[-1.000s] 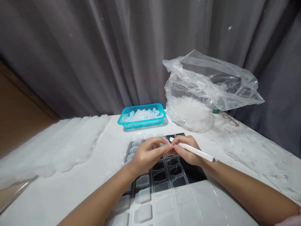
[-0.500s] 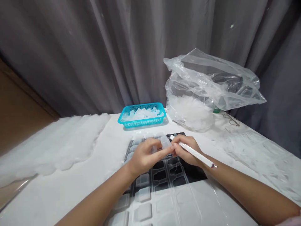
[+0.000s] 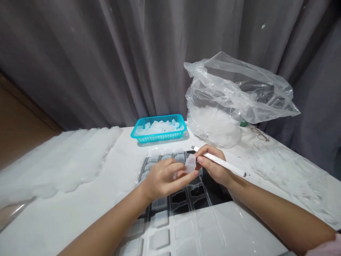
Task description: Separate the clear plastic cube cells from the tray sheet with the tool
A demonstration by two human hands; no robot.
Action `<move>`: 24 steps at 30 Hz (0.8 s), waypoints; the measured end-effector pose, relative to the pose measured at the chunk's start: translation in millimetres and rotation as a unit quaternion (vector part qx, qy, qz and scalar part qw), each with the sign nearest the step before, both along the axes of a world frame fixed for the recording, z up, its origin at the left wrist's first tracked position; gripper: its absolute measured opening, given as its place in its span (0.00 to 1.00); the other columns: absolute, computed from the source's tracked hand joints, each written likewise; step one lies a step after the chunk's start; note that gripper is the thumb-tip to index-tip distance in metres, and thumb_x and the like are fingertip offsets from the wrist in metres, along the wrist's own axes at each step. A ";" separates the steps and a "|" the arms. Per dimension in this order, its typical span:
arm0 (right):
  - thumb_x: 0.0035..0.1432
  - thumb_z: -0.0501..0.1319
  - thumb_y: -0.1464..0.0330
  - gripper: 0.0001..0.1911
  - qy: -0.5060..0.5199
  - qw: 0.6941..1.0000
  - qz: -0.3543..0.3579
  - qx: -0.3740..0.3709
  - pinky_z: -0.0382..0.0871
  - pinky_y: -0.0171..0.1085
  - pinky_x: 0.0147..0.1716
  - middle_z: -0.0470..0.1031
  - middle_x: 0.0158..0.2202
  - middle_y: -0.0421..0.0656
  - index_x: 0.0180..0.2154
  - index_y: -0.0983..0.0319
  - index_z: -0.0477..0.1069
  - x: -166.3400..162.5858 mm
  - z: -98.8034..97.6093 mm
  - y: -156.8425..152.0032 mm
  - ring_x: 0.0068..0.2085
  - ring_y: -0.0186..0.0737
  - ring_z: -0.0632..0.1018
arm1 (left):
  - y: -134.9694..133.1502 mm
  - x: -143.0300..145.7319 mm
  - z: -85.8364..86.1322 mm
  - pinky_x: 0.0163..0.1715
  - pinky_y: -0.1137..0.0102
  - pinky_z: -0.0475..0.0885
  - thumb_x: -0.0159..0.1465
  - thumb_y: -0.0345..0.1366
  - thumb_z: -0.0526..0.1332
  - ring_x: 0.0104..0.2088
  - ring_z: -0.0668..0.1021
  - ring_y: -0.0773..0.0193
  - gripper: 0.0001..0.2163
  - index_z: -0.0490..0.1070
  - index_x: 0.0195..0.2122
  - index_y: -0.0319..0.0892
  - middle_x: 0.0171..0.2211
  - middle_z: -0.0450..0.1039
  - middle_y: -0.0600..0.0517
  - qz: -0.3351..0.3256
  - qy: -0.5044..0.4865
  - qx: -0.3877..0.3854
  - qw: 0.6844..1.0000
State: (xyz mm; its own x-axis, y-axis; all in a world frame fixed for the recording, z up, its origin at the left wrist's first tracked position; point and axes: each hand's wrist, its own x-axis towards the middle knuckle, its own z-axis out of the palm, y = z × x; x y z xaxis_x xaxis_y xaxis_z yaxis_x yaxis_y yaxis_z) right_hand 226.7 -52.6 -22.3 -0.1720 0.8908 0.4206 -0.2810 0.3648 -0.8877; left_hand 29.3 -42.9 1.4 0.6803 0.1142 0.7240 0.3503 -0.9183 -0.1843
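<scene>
Between the fingers of my left hand (image 3: 165,177) is a small translucent white plastic piece (image 3: 190,164), boxy in shape. My right hand (image 3: 213,165) grips a white pen-shaped tool (image 3: 223,163), its thin dark tip pointing up and left past the piece. The right fingertips are close against the piece's right side; whether they also pinch it is hard to tell. Below both hands lies a clear moulded tray (image 3: 183,222) with rows of pockets. Pale pieces sit in its left and back pockets, while several pockets at its right show the black sheet (image 3: 220,190) underneath.
Behind the tray stands a turquoise basket (image 3: 159,136) of translucent pieces. To its right is a large clear plastic bag (image 3: 213,126) filled with similar pieces. A stack of bulging white sheets (image 3: 61,160) covers the table's left. Clear plastic (image 3: 293,177) lies at right, before a grey curtain (image 3: 165,57).
The plastic piece has turned more upright in my fingers. The tool's tip now stands clear above it, where before its front end was beside the piece. The view has shifted slightly.
</scene>
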 end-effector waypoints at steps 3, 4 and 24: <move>0.53 0.64 0.60 0.13 -0.011 1.000 -0.009 -0.003 0.74 0.30 0.25 0.71 0.27 0.39 0.30 0.64 0.67 -0.9 3.1 -2.6 0.25 0.30 0.75 | -4.6 3.0 -4.3 0.20 0.73 0.62 0.59 0.32 0.63 0.19 0.67 0.72 0.05 0.75 0.36 0.49 0.21 0.67 0.58 0.027 -0.037 -0.124 0.991; 0.52 0.65 0.60 0.13 -0.015 1.000 -0.012 -0.001 0.74 0.30 0.25 0.70 0.26 0.39 0.30 0.63 0.67 -1.5 3.9 -3.3 0.25 0.30 0.75 | -6.0 4.3 -6.8 0.20 0.73 0.63 0.59 0.35 0.64 0.19 0.67 0.72 0.03 0.74 0.35 0.47 0.20 0.66 0.58 0.039 -0.058 -0.168 0.983; 0.56 0.60 0.53 0.18 0.069 0.995 0.020 -0.075 0.76 0.34 0.29 0.72 0.28 0.38 0.38 0.60 0.65 1.5 2.0 11.9 0.28 0.31 0.77 | -1.3 11.4 -5.4 0.28 0.73 0.71 0.57 0.30 0.63 0.31 0.75 0.67 0.12 0.73 0.43 0.43 0.34 0.73 0.51 0.087 -0.216 -0.206 0.951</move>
